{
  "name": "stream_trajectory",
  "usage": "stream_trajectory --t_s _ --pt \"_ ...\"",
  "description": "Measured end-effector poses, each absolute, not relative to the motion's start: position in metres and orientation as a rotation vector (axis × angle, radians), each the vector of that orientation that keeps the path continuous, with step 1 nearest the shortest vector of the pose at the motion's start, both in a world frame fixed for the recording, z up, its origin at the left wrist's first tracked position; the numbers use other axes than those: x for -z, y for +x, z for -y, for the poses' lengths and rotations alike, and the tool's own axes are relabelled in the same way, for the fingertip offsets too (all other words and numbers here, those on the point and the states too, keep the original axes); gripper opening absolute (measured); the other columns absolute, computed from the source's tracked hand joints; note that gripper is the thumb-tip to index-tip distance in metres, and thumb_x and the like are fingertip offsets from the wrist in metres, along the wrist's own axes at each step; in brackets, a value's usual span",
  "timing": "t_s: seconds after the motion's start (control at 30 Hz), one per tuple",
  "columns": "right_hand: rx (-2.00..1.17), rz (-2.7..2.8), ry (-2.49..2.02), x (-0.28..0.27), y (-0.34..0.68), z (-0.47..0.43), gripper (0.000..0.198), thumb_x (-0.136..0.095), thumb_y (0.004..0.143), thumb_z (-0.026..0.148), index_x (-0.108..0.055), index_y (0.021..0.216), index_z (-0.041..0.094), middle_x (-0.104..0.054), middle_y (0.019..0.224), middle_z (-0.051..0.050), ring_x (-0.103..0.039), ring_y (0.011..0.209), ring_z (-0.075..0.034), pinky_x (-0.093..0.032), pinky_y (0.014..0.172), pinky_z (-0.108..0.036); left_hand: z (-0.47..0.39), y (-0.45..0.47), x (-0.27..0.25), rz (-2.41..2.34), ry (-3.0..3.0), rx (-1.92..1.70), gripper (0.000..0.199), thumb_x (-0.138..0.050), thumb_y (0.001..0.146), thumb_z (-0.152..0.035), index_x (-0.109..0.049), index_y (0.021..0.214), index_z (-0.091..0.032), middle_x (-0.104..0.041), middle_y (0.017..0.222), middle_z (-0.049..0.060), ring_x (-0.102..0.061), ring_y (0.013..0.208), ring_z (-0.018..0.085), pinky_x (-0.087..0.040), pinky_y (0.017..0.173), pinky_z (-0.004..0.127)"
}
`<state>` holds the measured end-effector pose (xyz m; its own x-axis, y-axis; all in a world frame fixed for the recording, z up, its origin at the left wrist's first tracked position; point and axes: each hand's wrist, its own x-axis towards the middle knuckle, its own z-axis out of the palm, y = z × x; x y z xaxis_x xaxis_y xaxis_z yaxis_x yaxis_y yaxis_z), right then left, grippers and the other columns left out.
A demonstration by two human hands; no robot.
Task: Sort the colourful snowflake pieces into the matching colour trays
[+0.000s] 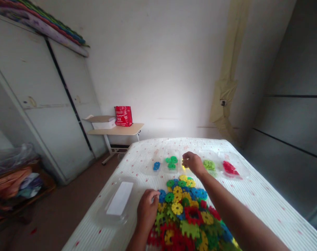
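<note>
My left hand is at the left edge of a heap of plastic interlocking pieces. Its fingers are curled in, and the thumb and index finger close at the rim of a blue notched disc. My right hand reaches over the heap to the middle compartment of a clear plastic tray. Its bent fingers point down at yellow pieces, which they partly cover; anything between the fingertips is hidden. Other compartments hold blue discs, green discs, lime-green squares and red pieces.
A clear lid or tray with a white card lies left of my left hand. The table has a ribbed white cover. Behind it, a small side table carries a red bag and a white box. Cabinets stand left.
</note>
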<state>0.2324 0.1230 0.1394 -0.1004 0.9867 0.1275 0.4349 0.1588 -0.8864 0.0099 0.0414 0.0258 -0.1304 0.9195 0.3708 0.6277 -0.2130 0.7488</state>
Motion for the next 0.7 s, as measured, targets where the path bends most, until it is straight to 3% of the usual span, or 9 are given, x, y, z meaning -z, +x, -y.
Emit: stream_trajectory --t_s 0.07,0.13,0.2,0.27,0.53,0.7 --pt "-0.859 1.646 -1.414 -0.139 0.244 -0.117 0.027 -0.052 0.087 0.032 -0.056 0.108 0.016 -0.060 0.105 -0.006 -0.060 0.085 -0.017 -0.051 0.073 -0.035 -0.042 0.010 -0.025 -1.728 1.821 -1.268 0.020 -0.046 0.074 -0.020 -0.065 0.075 -0.020 -0.066 0.084 0.004 -0.061 0.085 0.016 -0.046 0.082 0.029" --pt "-0.820 1.647 -1.433 -0.137 0.263 -0.107 0.019 -0.054 0.083 0.029 -0.060 0.093 0.014 -0.064 0.081 -0.003 -0.060 0.065 -0.013 -0.049 0.058 -0.027 -0.043 0.009 -0.024 -1.722 1.824 -1.265 0.020 -0.045 0.075 -0.021 -0.065 0.076 -0.020 -0.066 0.084 0.004 -0.061 0.085 0.016 -0.046 0.081 0.029" --pt "-0.809 1.663 -1.430 -0.132 0.289 -0.095 0.011 -0.055 0.075 0.025 -0.059 0.078 0.015 -0.059 0.059 0.002 -0.056 0.050 -0.011 -0.043 0.048 -0.023 -0.044 0.009 -0.023 -1.715 1.829 -1.262 0.021 -0.045 0.074 -0.022 -0.065 0.076 -0.020 -0.066 0.083 0.004 -0.061 0.084 0.017 -0.046 0.081 0.030" --pt "-0.843 1.681 -1.452 -0.124 0.317 -0.081 0.008 -0.055 0.068 0.024 -0.055 0.071 0.016 -0.054 0.051 0.004 -0.054 0.046 -0.010 -0.041 0.045 -0.022 -0.045 0.008 -0.022 -1.710 1.834 -1.257 0.021 -0.045 0.074 -0.024 -0.066 0.076 -0.020 -0.067 0.084 0.004 -0.061 0.085 0.017 -0.046 0.082 0.031" --pt "-1.059 1.954 -1.682 -0.091 0.386 -0.010 0.012 -0.053 0.065 0.020 -0.060 0.073 0.015 -0.057 0.059 0.002 -0.050 0.050 -0.009 -0.037 0.046 -0.020 -0.048 0.005 -0.020 -1.725 1.871 -1.223 0.024 -0.045 0.074 -0.031 -0.067 0.077 -0.021 -0.068 0.085 0.005 -0.062 0.085 0.020 -0.047 0.082 0.033" --pt "-0.806 2.155 -1.771 -0.080 0.381 0.014 0.018 -0.055 0.059 0.014 -0.062 0.075 0.018 -0.061 0.076 0.000 -0.054 0.066 -0.012 -0.037 0.056 -0.020 -0.047 0.004 -0.020 -1.736 1.876 -1.227 0.025 -0.046 0.073 -0.032 -0.067 0.077 -0.021 -0.068 0.085 0.004 -0.062 0.085 0.019 -0.048 0.081 0.032"
